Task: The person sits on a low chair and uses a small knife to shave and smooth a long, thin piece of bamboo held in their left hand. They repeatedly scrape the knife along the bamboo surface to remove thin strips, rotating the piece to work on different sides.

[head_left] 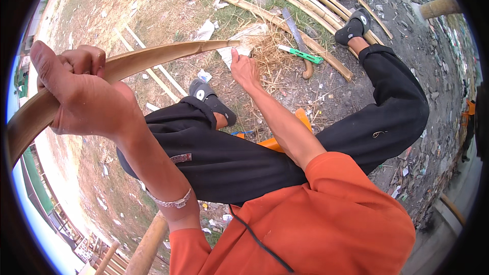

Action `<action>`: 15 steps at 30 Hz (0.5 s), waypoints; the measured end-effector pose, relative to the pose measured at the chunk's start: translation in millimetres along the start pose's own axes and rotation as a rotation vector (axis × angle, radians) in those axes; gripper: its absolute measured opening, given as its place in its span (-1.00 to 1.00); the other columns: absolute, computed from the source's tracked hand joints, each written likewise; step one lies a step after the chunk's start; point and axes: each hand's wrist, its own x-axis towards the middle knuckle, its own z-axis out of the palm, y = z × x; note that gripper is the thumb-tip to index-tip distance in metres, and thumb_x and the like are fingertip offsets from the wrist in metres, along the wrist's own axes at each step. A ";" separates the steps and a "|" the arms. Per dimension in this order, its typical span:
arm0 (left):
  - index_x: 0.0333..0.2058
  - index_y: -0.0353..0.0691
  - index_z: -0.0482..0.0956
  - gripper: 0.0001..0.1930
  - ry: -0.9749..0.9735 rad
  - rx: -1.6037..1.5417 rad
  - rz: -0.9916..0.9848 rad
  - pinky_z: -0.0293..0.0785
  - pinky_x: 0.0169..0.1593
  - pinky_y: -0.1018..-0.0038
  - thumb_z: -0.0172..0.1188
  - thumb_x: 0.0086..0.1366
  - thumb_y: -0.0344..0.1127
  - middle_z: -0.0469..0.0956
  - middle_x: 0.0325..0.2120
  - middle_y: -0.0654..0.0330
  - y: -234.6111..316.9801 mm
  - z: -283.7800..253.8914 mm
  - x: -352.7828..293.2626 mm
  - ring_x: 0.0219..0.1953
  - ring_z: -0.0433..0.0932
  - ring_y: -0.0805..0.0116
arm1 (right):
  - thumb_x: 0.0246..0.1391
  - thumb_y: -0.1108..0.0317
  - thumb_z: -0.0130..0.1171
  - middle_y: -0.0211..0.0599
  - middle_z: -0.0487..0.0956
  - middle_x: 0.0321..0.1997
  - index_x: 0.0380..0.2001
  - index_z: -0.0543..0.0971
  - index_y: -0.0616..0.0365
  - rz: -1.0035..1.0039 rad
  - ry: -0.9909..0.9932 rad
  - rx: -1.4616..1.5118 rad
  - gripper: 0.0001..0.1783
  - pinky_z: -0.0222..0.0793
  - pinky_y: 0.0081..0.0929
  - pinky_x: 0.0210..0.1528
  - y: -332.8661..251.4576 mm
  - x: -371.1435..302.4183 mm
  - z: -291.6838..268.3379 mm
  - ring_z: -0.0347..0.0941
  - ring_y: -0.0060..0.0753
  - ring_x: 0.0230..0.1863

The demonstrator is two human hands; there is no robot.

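My left hand, raised at the left, is closed round a long split bamboo strip. The strip runs past my fist to the left rim and curves rightward to a narrow end. Just below that end is my right hand; its fingers are curled and its thumb points up close to the strip. Whether the thumb touches the strip, or anything sits inside those fingers, I cannot make out. Beyond it, pale shavings are heaped on the ground. A green utility knife lies across a handsaw with a curved wooden handle.
Several split bamboo lengths lie at the far right, by my right shoe. Thin strips lie beyond my left shoe. An orange plastic piece shows between my legs. Bamboo poles stand near left. Litter dots the ground.
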 end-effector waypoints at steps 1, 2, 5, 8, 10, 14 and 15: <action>-0.78 -0.05 0.10 -0.50 0.010 -0.015 -0.017 -0.04 -0.66 0.59 0.11 0.30 -0.31 0.05 -0.84 0.36 -0.7 2.7 1.3 -0.78 0.04 0.53 | 0.21 -0.15 -0.35 0.28 0.54 -0.40 -0.39 0.60 0.32 -0.024 0.043 -0.018 -0.26 0.34 0.01 -0.12 1.7 9.9 -1.1 0.47 0.27 -0.25; -0.78 -0.05 0.11 -0.51 -0.015 -0.032 -0.024 -0.03 -0.65 0.59 0.11 0.30 -0.31 0.05 -0.84 0.36 2.5 4.0 -1.9 -0.78 0.04 0.53 | 0.21 -0.16 -0.36 0.28 0.54 -0.39 -0.39 0.60 0.31 -0.034 0.073 -0.037 -0.26 0.34 0.01 -0.11 10.5 11.3 4.3 0.47 0.26 -0.24; -0.79 -0.04 0.12 -0.51 -0.009 -0.004 0.057 -0.03 -0.66 0.58 0.11 0.30 -0.30 0.05 -0.84 0.37 2.5 9.9 -4.6 -0.79 0.05 0.53 | 0.21 -0.17 -0.39 0.26 0.55 -0.35 -0.36 0.60 0.31 0.019 0.043 -0.077 -0.24 0.34 0.00 -0.09 7.6 17.0 7.7 0.48 0.24 -0.21; -0.78 -0.06 0.14 -0.51 0.007 -0.012 -0.005 -0.02 -0.66 0.58 0.12 0.30 -0.31 0.07 -0.85 0.37 -0.4 4.3 1.7 -0.78 0.06 0.53 | 0.21 -0.17 -0.40 0.23 0.55 -0.26 -0.29 0.60 0.33 0.109 0.053 -0.105 -0.23 0.33 -0.05 -0.02 0.3 23.9 15.5 0.47 0.20 -0.12; -0.78 -0.06 0.14 -0.52 0.008 -0.037 -0.039 -0.01 -0.65 0.57 0.12 0.30 -0.32 0.09 -0.85 0.37 3.8 6.0 -2.4 -0.78 0.06 0.53 | 0.22 -0.16 -0.40 0.19 0.56 -0.24 -0.31 0.61 0.30 0.103 0.039 -0.116 -0.24 0.36 -0.04 -0.06 7.9 32.6 9.1 0.49 0.16 -0.12; -0.78 -0.05 0.13 -0.51 -0.009 -0.077 -0.054 -0.01 -0.66 0.58 0.11 0.31 -0.30 0.10 -0.85 0.37 8.5 4.9 -3.4 -0.78 0.06 0.56 | 0.24 -0.13 -0.40 0.13 0.57 -0.23 -0.29 0.62 0.28 0.072 0.017 -0.144 -0.27 0.36 -0.05 -0.08 5.9 37.8 9.0 0.51 0.08 -0.14; -0.78 -0.05 0.13 -0.51 -0.009 -0.090 -0.053 -0.01 -0.66 0.58 0.10 0.31 -0.30 0.10 -0.85 0.38 8.1 3.8 -3.5 -0.79 0.05 0.56 | 0.24 -0.13 -0.40 0.12 0.57 -0.23 -0.28 0.61 0.27 0.067 0.010 -0.154 -0.27 0.36 -0.06 -0.08 6.6 36.9 10.3 0.51 0.07 -0.14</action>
